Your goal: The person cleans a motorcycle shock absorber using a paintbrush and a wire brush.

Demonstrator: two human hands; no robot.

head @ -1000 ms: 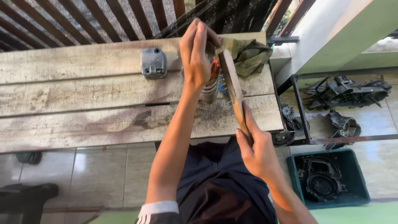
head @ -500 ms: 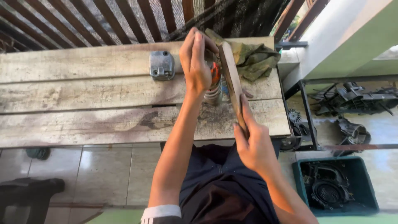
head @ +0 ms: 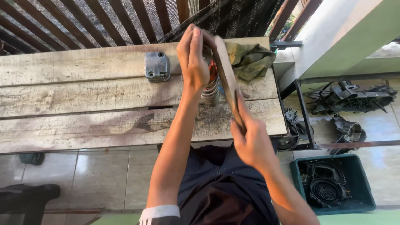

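Both hands on a flat wooden board (head: pixel 227 79), held on edge over the bench (head: pixel 83 104). Right hand (head: pixel 252 141) grips the near end, fingers closed round it. Left hand (head: pixel 192 56) at the far end, fingers wrapped over the top; palm side hidden, so how tight the grip is cannot be told.

Board presses against a finned metal cylinder (head: pixel 210 89) with a red part showing at its top, standing on the bench between the two hands. Cylinder is mostly covered by the left wrist and the board; whether it is seated, loose or partly taken apart cannot be told.

Judgement: work on the cylinder is mid-way, nothing visibly finished or set aside from it.

Nearby: grey metal cover (head: pixel 157 66) lying apart on the bench, olive rag (head: pixel 250 58) just beyond the board. Green tub (head: pixel 366 196) with engine parts on the floor.
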